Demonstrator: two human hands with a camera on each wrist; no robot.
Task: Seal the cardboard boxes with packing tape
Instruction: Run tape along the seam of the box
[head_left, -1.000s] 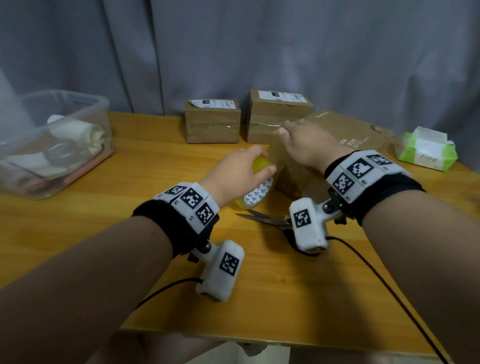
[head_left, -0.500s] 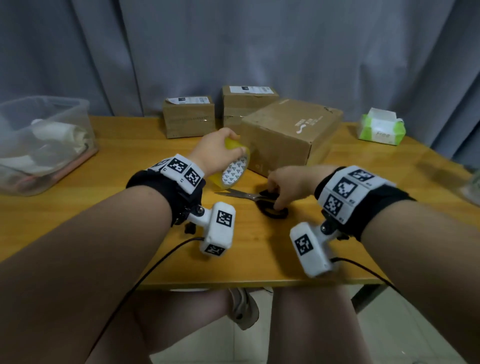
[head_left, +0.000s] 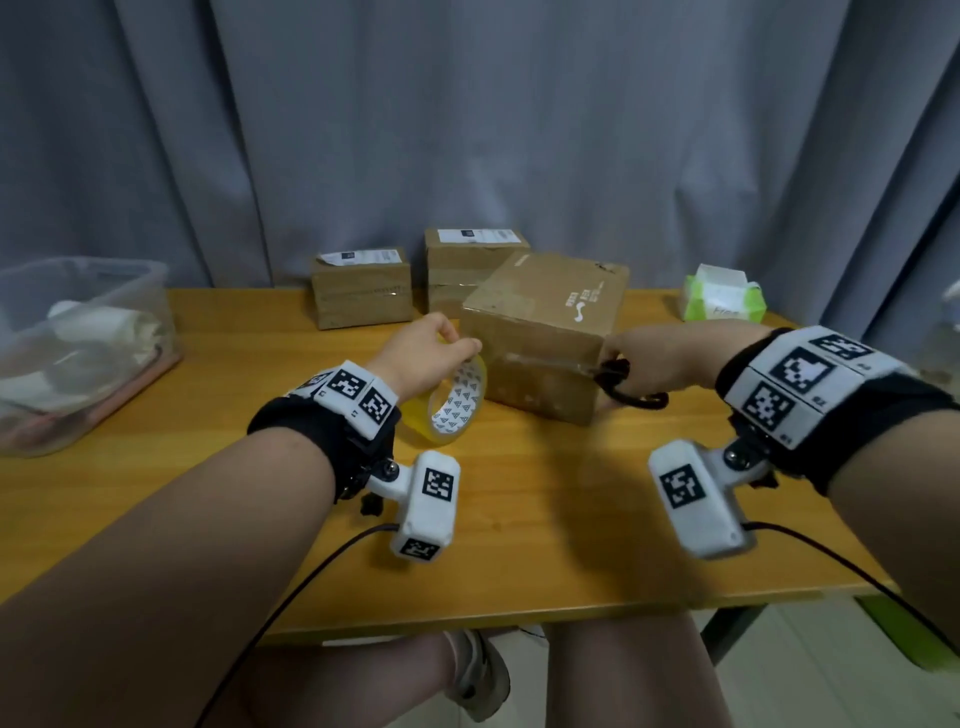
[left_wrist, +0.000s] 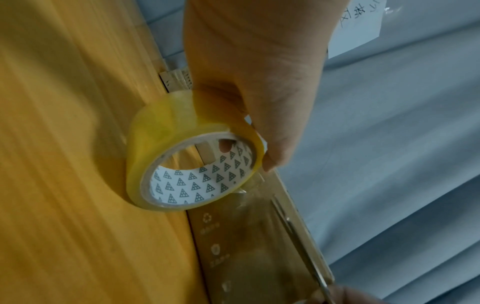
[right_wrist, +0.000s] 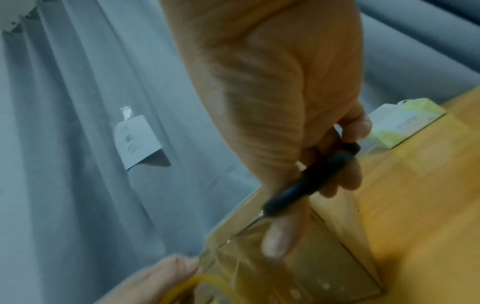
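Observation:
A large cardboard box (head_left: 550, 322) stands at the table's middle, with clear tape stretched across its front face. My left hand (head_left: 426, 353) grips a yellowish tape roll (head_left: 457, 400) at the box's left corner; in the left wrist view the tape roll (left_wrist: 182, 164) stands on the table against the box (left_wrist: 246, 246), with my left hand (left_wrist: 259, 92) above it. My right hand (head_left: 654, 358) holds black-handled scissors (head_left: 618, 382) at the box's right front corner. In the right wrist view my right hand (right_wrist: 285, 123) grips the scissors (right_wrist: 311, 179), their blade lying along the taped face.
Two smaller cardboard boxes (head_left: 363, 286) (head_left: 467, 260) stand at the back by a grey curtain. A clear plastic bin (head_left: 78, 343) sits at the left, a green tissue pack (head_left: 724, 299) at the back right. The table's front edge (head_left: 519, 613) is near my knees.
My right hand left the box top, took the scissors from the table and brought them to the box's front face. My left hand kept the tape roll by the box's left corner.

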